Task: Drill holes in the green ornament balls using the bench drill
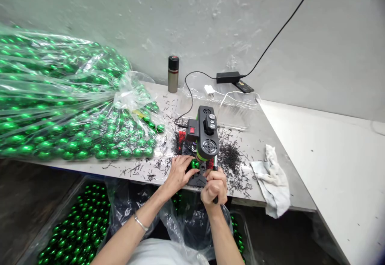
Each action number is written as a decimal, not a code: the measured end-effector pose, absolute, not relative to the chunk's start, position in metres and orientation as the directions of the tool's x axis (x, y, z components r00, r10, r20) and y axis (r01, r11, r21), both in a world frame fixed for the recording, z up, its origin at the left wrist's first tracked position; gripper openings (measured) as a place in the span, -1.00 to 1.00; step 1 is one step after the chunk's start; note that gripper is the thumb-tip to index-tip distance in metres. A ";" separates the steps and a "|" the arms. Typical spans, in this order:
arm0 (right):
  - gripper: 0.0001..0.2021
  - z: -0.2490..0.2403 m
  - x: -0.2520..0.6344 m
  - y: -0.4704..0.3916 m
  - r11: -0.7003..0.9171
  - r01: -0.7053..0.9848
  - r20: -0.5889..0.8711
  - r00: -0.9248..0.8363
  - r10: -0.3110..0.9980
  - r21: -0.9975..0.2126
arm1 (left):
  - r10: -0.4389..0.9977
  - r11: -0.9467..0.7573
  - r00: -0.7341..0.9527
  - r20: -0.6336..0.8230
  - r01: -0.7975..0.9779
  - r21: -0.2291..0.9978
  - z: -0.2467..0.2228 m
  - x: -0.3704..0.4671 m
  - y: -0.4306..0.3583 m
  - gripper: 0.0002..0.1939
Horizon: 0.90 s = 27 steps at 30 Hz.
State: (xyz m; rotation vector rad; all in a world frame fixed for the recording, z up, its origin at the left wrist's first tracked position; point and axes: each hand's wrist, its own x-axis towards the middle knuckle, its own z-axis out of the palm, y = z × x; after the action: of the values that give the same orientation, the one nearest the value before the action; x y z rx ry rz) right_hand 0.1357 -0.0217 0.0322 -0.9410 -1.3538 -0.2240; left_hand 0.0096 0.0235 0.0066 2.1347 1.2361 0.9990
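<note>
On the metal table stands a small black and green bench drill press [207, 134], with a red switch on its side. Under its head sits a shiny green ball [195, 163]. My left hand [179, 172] pinches this ball between thumb and fingers from the left. My right hand [215, 187] is wrapped round the black lever handle [215, 168] on the machine's right side. The tool tip and its contact with the ball are hidden behind the machine's head.
A big clear bag of green balls [60, 108] covers the left. Black shavings [230, 156] lie around the machine. A thermos [173, 74], power adapter [227, 77], clear plastic tray [234, 116] and white cloth [272, 181] are on the table. A bin of balls [78, 225] stands below.
</note>
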 end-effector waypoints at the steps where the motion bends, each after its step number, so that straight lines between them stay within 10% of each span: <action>1: -0.65 0.032 0.136 -0.021 0.630 0.640 0.895 0.252 0.368 -0.439 | 0.877 -0.479 0.327 0.352 0.529 0.701 0.006 0.010 0.024 -0.68; 12: -0.70 0.039 0.146 -0.025 0.630 0.703 0.904 0.046 0.425 -0.331 | 0.874 -0.482 0.329 0.357 0.500 0.719 0.004 0.009 0.027 -0.68; 20: -0.70 0.127 0.139 -0.025 0.545 0.578 0.777 0.287 0.560 -0.607 | 0.883 -0.465 0.301 0.359 0.471 0.749 0.006 0.006 0.017 -0.69; 27: -0.68 0.129 0.134 -0.028 0.563 0.550 0.777 0.308 0.549 -0.616 | 0.797 -0.596 0.436 0.417 0.462 0.657 0.003 -0.031 -0.030 -0.40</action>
State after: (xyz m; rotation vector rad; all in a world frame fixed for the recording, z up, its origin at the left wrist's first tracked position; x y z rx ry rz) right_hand 0.1343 -0.0279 0.1293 -1.0573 -1.3306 -0.0013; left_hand -0.0307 -0.0297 0.0025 2.2436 1.0619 1.0035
